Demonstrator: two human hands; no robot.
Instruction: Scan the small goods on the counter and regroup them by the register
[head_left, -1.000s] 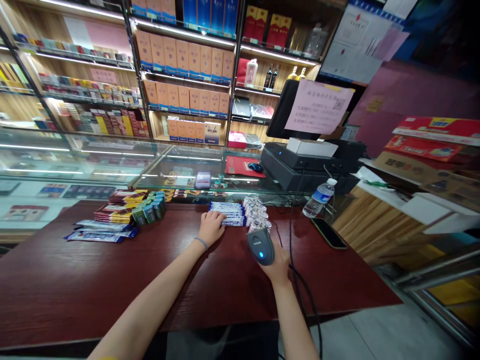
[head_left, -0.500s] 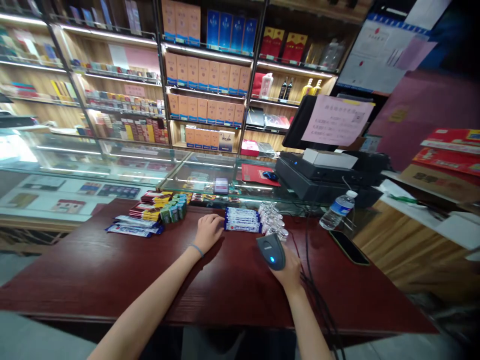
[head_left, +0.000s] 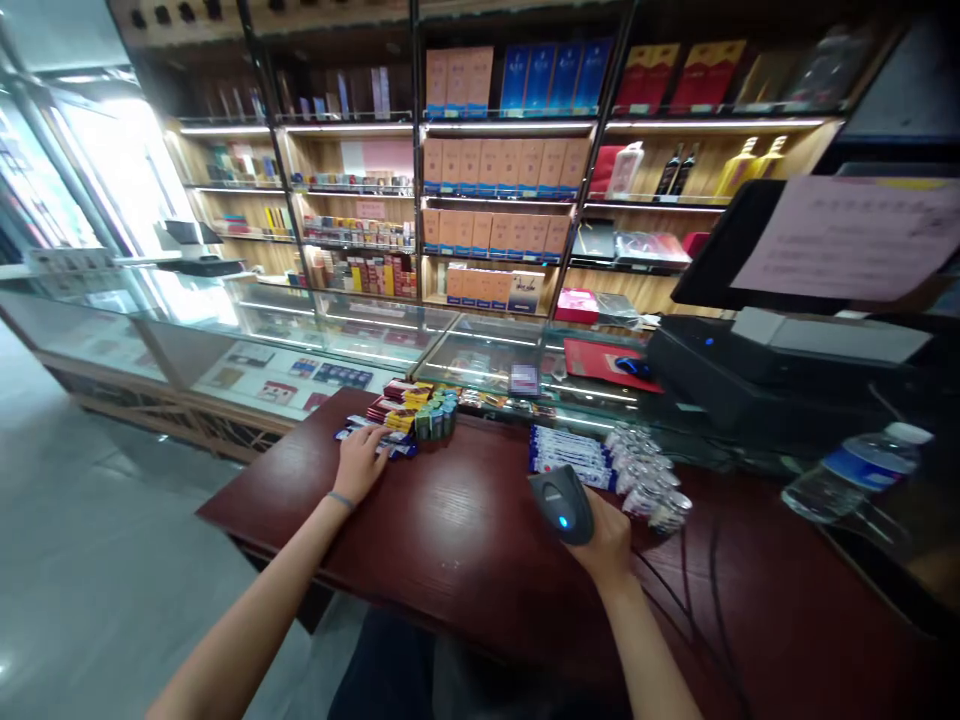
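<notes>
My right hand (head_left: 611, 545) grips a grey handheld barcode scanner (head_left: 562, 503) with a blue light, held just above the dark red counter (head_left: 465, 540). Just beyond the scanner lie a stack of blue-and-white packets (head_left: 568, 450) and a cluster of small clear bottles (head_left: 645, 475). My left hand (head_left: 358, 465) reaches to the far left of the counter and rests on flat blue-and-white packets (head_left: 394, 447), fingers curled over them. Beside them are a stack of red-and-yellow packs (head_left: 397, 405) and a row of small green items (head_left: 436, 418).
A glass display case (head_left: 337, 340) runs behind the counter, with shelves of boxed goods beyond. A black till and monitor (head_left: 750, 360) stand at the right, a water bottle (head_left: 855, 470) beside them. Scanner cables (head_left: 697, 600) trail over the counter's right side.
My left hand left the middle packet stack and moved left onto the flat packets at the counter's far end. The view swung left. The right hand kept the scanner.
</notes>
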